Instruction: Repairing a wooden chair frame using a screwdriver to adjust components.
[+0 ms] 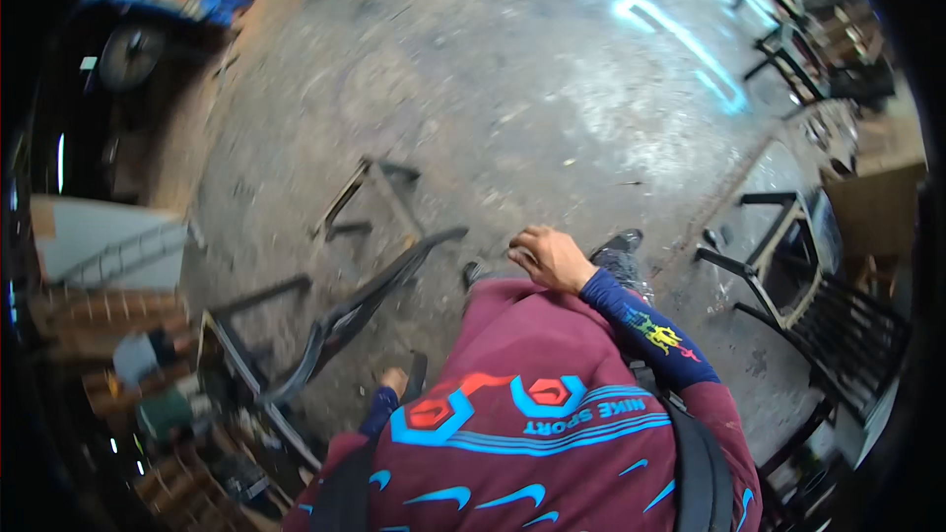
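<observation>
My right hand [550,258] is in front of my body, above the floor, with its fingers curled in loosely and nothing visible in them. Low on my left side, my left hand [394,379] is closed at a short dark bar [418,375]; its fingers are partly hidden. That bar seems to belong to the black chair frame [340,325] at my left, which stands tilted with its curved rails and legs spread out. Where the bar joins the frame I cannot see.
A black slatted chair [788,276] stands at the right, with more dark chairs [788,49] at the far right. A wheeled cart [133,54] is at the far left. Wooden pieces [118,310] and a pale panel [108,241] line the left side. Grey concrete floor [473,89] lies ahead.
</observation>
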Demonstrator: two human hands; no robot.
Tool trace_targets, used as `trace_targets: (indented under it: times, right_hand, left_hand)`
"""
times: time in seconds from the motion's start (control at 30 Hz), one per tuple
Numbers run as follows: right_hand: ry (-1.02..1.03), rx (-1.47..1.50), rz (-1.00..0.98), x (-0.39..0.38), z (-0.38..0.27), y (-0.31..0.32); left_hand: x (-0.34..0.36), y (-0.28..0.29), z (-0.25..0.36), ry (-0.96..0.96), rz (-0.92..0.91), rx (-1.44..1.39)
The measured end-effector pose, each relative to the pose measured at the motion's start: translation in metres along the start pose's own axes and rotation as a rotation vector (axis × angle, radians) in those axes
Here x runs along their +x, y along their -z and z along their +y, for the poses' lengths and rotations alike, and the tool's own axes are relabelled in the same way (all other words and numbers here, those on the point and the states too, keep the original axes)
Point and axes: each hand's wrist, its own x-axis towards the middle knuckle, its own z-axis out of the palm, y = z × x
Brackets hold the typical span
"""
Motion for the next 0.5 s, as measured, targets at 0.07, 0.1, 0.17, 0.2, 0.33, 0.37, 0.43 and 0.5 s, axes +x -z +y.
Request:
trace_targets:
  times: [0.07, 0.1, 0.17, 0.2, 0.33, 0.37, 0.43, 0.5]
  right_hand:
    - [-0.379, -0.170, -0.079, -0.064, 0.063, 0.061]
    - [-0.426, -0.177, 0.021, -0.096, 0.088, 0.087]
    - [-0.615, -0.231, 0.126, -0.145, 0.136, 0.149]
    - [-0.721, -0.240, 0.131, -0.169, 0.150, 0.173]
    - [-0.933, -0.188, 0.346, -0.224, 0.209, 0.253]
    - [-0.949, -0.178, 0.464, -0.236, 0.227, 0.262]
    - [-1.044, -0.092, 0.628, -0.255, 0.264, 0.269]
    - [-1.150, 0.015, 0.777, -0.272, 0.303, 0.263]
  left_hand:
    - [0.036, 0.037, 0.083, -0.103, 0.170, -0.229]
    - [0.054, 0.067, 0.130, -0.193, 0.212, -0.238]
    - [0.085, 0.141, 0.233, -0.395, 0.289, -0.216]
    - [0.094, 0.181, 0.282, -0.492, 0.328, -0.205]
    - [0.108, 0.369, 0.440, -0.527, 0.301, -0.504]
    - [0.111, 0.419, 0.473, -0.464, 0.285, -0.609]
    - [0.117, 0.509, 0.525, -0.460, 0.324, -0.639]
    - [0.132, 0.587, 0.579, -0.432, 0.323, -0.584]
